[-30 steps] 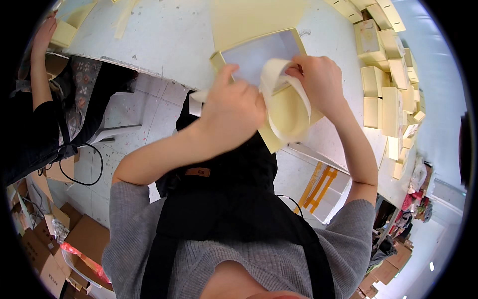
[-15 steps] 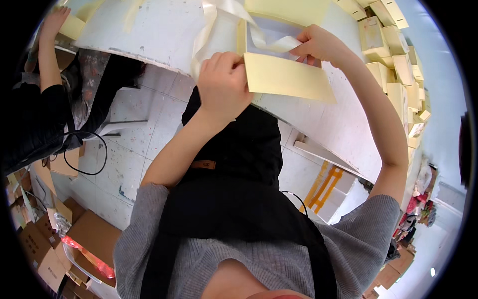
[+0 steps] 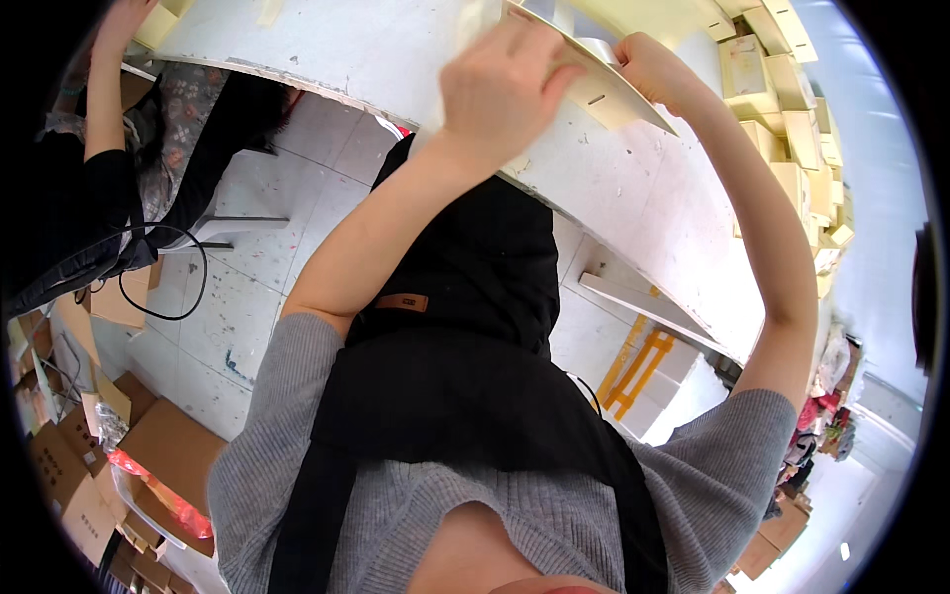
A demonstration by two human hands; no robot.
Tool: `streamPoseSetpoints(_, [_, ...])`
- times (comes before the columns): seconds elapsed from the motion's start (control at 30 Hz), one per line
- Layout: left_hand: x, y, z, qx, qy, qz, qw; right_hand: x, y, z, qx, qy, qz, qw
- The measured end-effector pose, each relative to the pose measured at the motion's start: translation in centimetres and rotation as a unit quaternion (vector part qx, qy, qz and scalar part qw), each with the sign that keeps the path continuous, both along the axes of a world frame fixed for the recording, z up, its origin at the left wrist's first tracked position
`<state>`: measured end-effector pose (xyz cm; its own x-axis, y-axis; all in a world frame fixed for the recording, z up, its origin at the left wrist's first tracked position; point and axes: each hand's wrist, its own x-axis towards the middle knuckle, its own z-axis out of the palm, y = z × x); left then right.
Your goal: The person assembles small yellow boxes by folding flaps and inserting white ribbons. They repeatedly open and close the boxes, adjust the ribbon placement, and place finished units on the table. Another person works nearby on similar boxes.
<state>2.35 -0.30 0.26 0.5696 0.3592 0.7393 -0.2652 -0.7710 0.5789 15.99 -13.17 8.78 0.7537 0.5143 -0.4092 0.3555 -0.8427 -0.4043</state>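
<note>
A pale yellow box (image 3: 623, 94) is tipped up at the table's far edge of view, its slotted panel facing me. My left hand (image 3: 505, 94) is at the panel's left end, fingers bent and thumb sticking out. Motion smears it, so I cannot tell what it grips. Behind the panel's upper edge, my right hand (image 3: 658, 71) is closed beside a loop of white satin ribbon (image 3: 599, 49), which it seems to pinch. Its fingertips are partly hidden by the panel.
The white worktable (image 3: 633, 198) runs diagonally in front of me. Many pale yellow boxes (image 3: 747, 74) are stacked at the right. Another person's arm (image 3: 107, 99) reaches in at the far left. Cardboard cartons (image 3: 178, 455) stand on the floor at lower left.
The box panel has tilted and moved farther away, and its slot now shows. My left hand has moved up and right with it; my right hand has shifted slightly right and away.
</note>
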Motion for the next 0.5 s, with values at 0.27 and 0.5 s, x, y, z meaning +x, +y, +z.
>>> streamPoseSetpoints(0.27, [0.9,4.5,2.4,-0.293,0.043,-0.146,0.944,3.1,-0.4,0.1,-0.023,-0.088,0.044,0.995])
streamPoseSetpoints(0.5, [-4.4,2.4,-2.1,0.121,-0.105,-0.148,0.976,-0.5,0.0,1.6,-0.033,-0.141,0.098,0.985])
